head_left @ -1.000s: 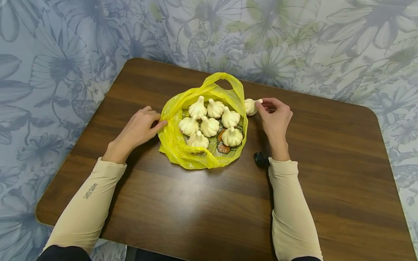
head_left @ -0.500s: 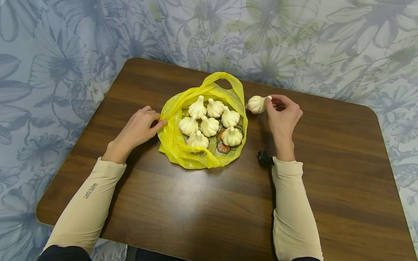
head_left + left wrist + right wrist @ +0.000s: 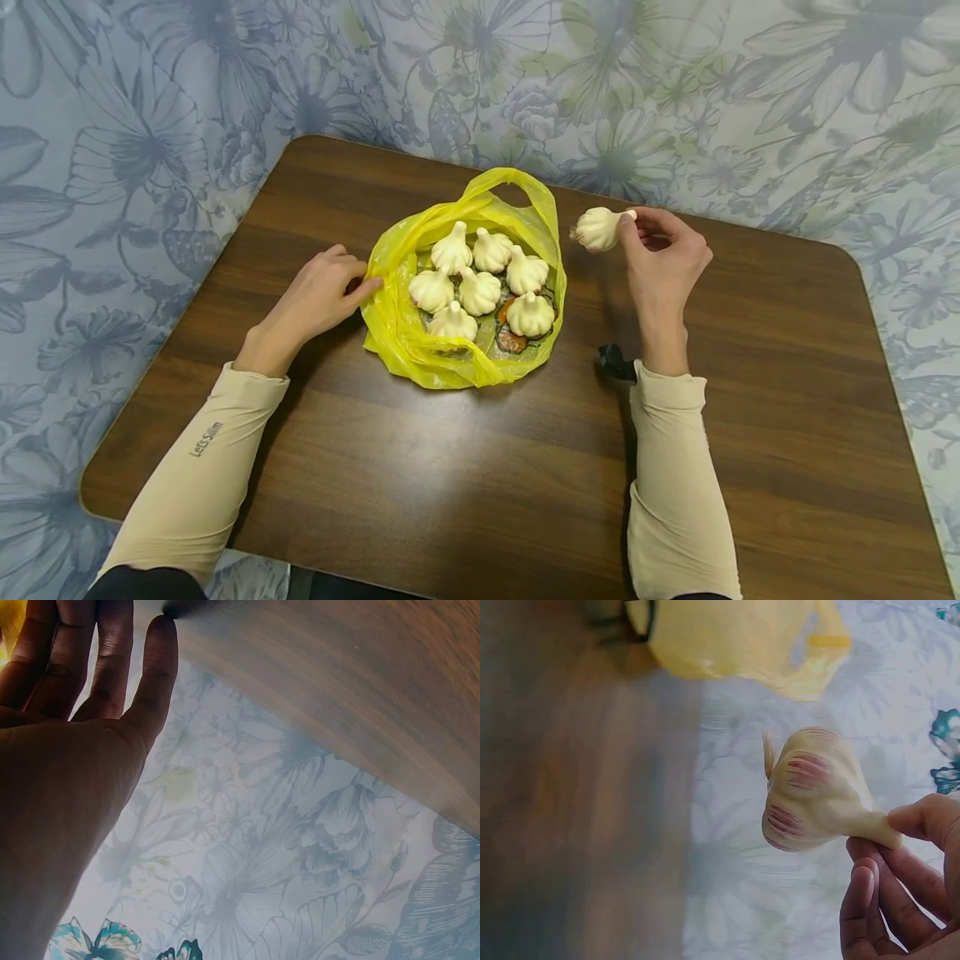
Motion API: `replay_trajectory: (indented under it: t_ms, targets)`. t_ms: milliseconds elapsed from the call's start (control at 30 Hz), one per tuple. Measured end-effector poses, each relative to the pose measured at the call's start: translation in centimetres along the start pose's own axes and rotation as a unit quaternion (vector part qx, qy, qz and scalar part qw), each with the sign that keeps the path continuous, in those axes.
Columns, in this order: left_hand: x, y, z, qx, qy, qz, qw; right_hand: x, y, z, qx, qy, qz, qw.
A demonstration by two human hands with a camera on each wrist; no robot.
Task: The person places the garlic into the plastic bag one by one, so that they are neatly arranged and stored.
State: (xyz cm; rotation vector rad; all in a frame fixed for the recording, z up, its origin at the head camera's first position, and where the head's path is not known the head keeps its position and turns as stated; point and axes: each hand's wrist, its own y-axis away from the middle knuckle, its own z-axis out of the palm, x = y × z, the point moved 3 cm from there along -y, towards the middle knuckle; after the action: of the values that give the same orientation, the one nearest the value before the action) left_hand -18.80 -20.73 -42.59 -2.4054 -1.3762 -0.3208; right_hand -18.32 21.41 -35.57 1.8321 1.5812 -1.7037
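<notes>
A yellow plastic bag (image 3: 408, 362) stands with its mouth wide on the table, one handle loop upright at the back. Inside sit several pale garlic bulbs (image 3: 478, 292). At the bag's left rim my left hand (image 3: 315, 287) holds the plastic, thumb on the edge; the left wrist view shows its other fingers (image 3: 157, 667) but little of the bag. To the right of the bag, my right hand (image 3: 667, 258) pinches another garlic bulb (image 3: 597, 229) by its stem, apart from the bag. Purple streaks and a tuft of roots show on this bulb in the right wrist view.
The brown wooden table (image 3: 450, 483) has rounded corners and meets a floral-papered wall (image 3: 487, 75) at the back. Orange-and-dark printed patches (image 3: 512, 340) show at the bag's bottom. A small black device (image 3: 617, 362) sits at my right wrist.
My right hand has moved right and a little away from me, carrying the garlic bulb from beside the bag's right rim. The left hand and the bag have stayed in place.
</notes>
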Motion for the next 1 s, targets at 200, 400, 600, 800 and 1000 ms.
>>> replay_trajectory:
  t_ms: [200,400,600,800,1000]
  targets:
    - [-0.1,0.1,0.1,-0.004,-0.002,-0.002,1.0,-2.3,0.0,-0.6,-0.008,-0.016,-0.01,0.9998]
    - [-0.1,0.0,0.1,-0.007,-0.002,-0.006,1.0,-4.0,0.3,-1.0,-0.037,-0.023,-0.018,0.9989]
    - [-0.2,0.1,0.1,-0.011,-0.002,-0.009,0.9999,-4.6,0.7,-0.3,-0.075,-0.029,-0.071,0.9942]
    - [-0.2,0.1,0.0,-0.011,-0.001,-0.011,0.9999,-5.3,1.4,0.8,-0.122,-0.057,-0.131,0.9821]
    - [-0.1,0.0,0.1,-0.011,-0.001,-0.01,0.9999,-6.3,2.2,1.2,-0.164,-0.059,-0.161,0.9714]
